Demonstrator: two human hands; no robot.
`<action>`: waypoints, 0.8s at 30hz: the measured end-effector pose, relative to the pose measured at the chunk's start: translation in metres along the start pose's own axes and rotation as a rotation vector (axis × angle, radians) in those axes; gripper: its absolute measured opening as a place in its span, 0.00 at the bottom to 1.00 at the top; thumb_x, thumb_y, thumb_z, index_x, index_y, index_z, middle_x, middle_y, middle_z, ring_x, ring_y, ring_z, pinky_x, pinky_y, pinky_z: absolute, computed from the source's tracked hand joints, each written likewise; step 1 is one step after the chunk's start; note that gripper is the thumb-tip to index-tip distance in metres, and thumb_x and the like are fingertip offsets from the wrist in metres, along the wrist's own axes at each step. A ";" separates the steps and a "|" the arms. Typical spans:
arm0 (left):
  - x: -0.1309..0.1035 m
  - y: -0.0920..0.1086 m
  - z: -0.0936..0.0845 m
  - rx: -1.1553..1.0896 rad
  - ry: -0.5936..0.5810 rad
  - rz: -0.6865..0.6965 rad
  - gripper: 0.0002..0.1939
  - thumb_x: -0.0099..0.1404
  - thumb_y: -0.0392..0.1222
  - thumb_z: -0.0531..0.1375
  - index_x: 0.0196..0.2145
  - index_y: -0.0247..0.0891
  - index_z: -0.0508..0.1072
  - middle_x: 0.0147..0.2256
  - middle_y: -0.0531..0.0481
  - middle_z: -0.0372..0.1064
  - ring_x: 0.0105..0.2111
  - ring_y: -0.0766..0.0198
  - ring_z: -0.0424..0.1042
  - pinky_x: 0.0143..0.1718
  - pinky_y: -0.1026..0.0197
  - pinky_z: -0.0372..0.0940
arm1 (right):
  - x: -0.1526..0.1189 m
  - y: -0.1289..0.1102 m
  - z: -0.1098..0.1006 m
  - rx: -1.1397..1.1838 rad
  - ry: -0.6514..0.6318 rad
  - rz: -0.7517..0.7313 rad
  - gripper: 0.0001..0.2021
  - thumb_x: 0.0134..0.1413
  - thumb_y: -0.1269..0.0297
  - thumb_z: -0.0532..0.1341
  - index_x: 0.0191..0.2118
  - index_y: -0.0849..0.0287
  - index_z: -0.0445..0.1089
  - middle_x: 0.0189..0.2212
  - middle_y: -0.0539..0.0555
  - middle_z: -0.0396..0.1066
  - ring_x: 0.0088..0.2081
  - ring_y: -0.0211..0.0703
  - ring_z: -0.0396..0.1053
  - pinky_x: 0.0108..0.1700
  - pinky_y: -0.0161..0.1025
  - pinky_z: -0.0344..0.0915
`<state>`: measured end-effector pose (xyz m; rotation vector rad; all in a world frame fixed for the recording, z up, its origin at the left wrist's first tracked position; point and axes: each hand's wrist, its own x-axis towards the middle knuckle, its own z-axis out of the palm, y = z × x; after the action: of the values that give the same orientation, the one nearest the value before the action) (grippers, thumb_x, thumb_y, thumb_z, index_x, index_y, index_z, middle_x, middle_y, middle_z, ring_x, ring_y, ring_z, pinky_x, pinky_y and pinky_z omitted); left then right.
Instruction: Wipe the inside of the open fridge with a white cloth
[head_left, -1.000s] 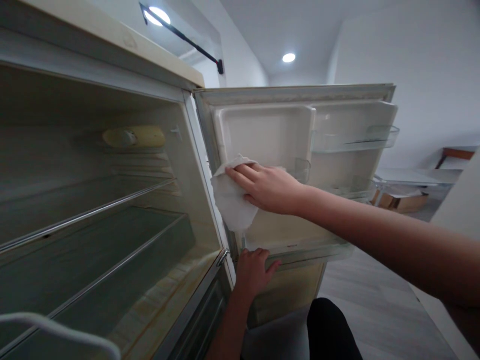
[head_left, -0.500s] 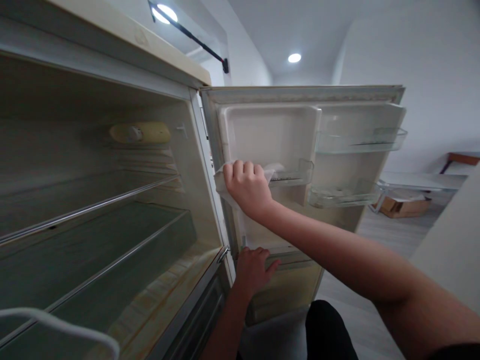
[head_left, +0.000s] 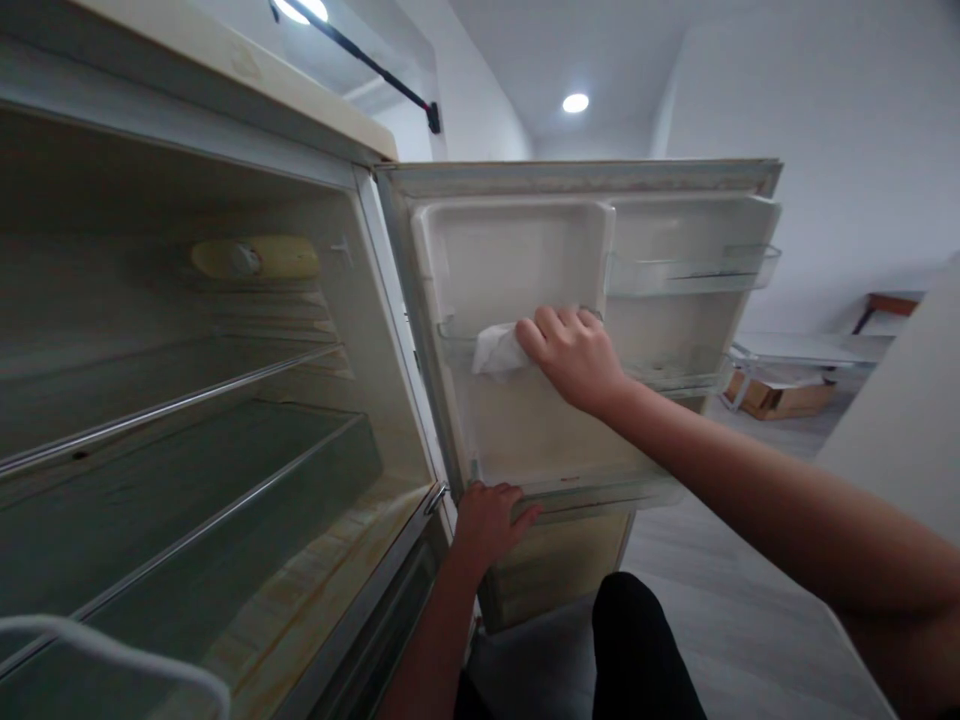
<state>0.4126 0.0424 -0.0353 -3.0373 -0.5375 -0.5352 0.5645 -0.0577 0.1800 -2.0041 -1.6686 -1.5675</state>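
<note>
Inside the open refrigerator door (head_left: 517,260), my right hand (head_left: 574,360) is closed on a white wipe (head_left: 499,350), pressed against the clear middle door shelf (head_left: 457,345). Part of the wipe sticks out left of the knuckles; the rest is hidden under the fingers. Lower down, my left hand (head_left: 487,520) rests at the hinge-side end of the bottom door shelf (head_left: 600,497), with its fingers stretched out and its thumb apart. Reddish-brown marks show along that bottom shelf.
To the left is the fridge compartment with a glass shelf (head_left: 187,400), a green-tinted drawer (head_left: 225,490) and a yellowish lamp cover (head_left: 289,258). A white cable (head_left: 112,650) crosses the lower left. A cardboard box (head_left: 780,397) lies under a table (head_left: 802,347) at right.
My right hand has slid the wipe rightwards along the middle door shelf, away from the hinge side. My left hand stays at the bottom shelf. The view has shifted slightly.
</note>
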 end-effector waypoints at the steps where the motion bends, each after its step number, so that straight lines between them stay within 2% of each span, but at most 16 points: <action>1: 0.001 0.001 -0.001 0.004 -0.003 0.001 0.30 0.72 0.65 0.48 0.41 0.40 0.78 0.40 0.45 0.80 0.40 0.51 0.78 0.47 0.47 0.65 | -0.004 0.009 0.001 -0.004 -0.008 -0.005 0.11 0.71 0.71 0.48 0.46 0.61 0.67 0.40 0.61 0.70 0.39 0.48 0.64 0.40 0.43 0.51; 5: 0.006 0.005 -0.002 0.014 -0.017 -0.007 0.30 0.73 0.65 0.47 0.39 0.39 0.78 0.35 0.45 0.80 0.37 0.51 0.78 0.47 0.47 0.65 | -0.014 0.032 0.012 -0.018 -0.003 -0.055 0.11 0.71 0.70 0.49 0.46 0.62 0.68 0.40 0.60 0.70 0.40 0.47 0.63 0.41 0.42 0.51; 9: 0.010 0.010 -0.002 0.038 -0.022 -0.043 0.30 0.73 0.64 0.46 0.38 0.39 0.77 0.35 0.43 0.80 0.38 0.49 0.78 0.47 0.46 0.65 | -0.015 0.037 0.025 -0.028 0.039 -0.025 0.12 0.71 0.71 0.48 0.46 0.62 0.69 0.39 0.60 0.70 0.40 0.48 0.62 0.42 0.42 0.51; 12: 0.012 0.011 0.000 0.043 -0.021 -0.056 0.29 0.74 0.63 0.45 0.39 0.39 0.77 0.36 0.43 0.80 0.38 0.48 0.78 0.47 0.45 0.65 | -0.012 0.030 0.029 -0.009 0.054 0.024 0.11 0.71 0.70 0.49 0.44 0.62 0.69 0.39 0.60 0.70 0.40 0.48 0.63 0.43 0.43 0.52; 17: 0.012 0.011 0.001 0.042 0.005 -0.043 0.27 0.74 0.61 0.48 0.39 0.39 0.78 0.36 0.43 0.80 0.38 0.48 0.79 0.47 0.45 0.65 | 0.005 -0.005 0.020 0.069 0.044 0.154 0.10 0.70 0.68 0.50 0.45 0.62 0.68 0.39 0.61 0.70 0.41 0.49 0.64 0.44 0.43 0.53; 20: 0.010 0.008 0.000 0.039 0.021 -0.042 0.27 0.74 0.62 0.48 0.39 0.41 0.78 0.34 0.45 0.80 0.37 0.49 0.78 0.47 0.46 0.65 | 0.009 -0.010 0.014 0.095 0.050 0.062 0.12 0.72 0.69 0.48 0.47 0.62 0.67 0.41 0.61 0.70 0.42 0.48 0.64 0.45 0.44 0.55; 22: 0.007 0.005 -0.001 0.049 0.024 -0.029 0.26 0.73 0.62 0.49 0.39 0.41 0.78 0.34 0.46 0.80 0.37 0.50 0.78 0.46 0.48 0.65 | 0.003 0.004 0.011 0.136 0.049 -0.049 0.13 0.72 0.69 0.46 0.50 0.61 0.67 0.42 0.60 0.71 0.43 0.48 0.65 0.46 0.43 0.57; 24: 0.004 0.002 -0.003 0.056 0.025 -0.012 0.26 0.73 0.62 0.49 0.38 0.42 0.78 0.34 0.46 0.80 0.36 0.50 0.78 0.44 0.49 0.65 | -0.009 0.029 0.011 0.247 0.039 -0.166 0.14 0.72 0.67 0.48 0.54 0.61 0.67 0.45 0.61 0.72 0.45 0.47 0.67 0.48 0.43 0.59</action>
<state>0.4158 0.0415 -0.0313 -2.9718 -0.5608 -0.5486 0.5950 -0.0680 0.1831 -1.7445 -1.9481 -1.3563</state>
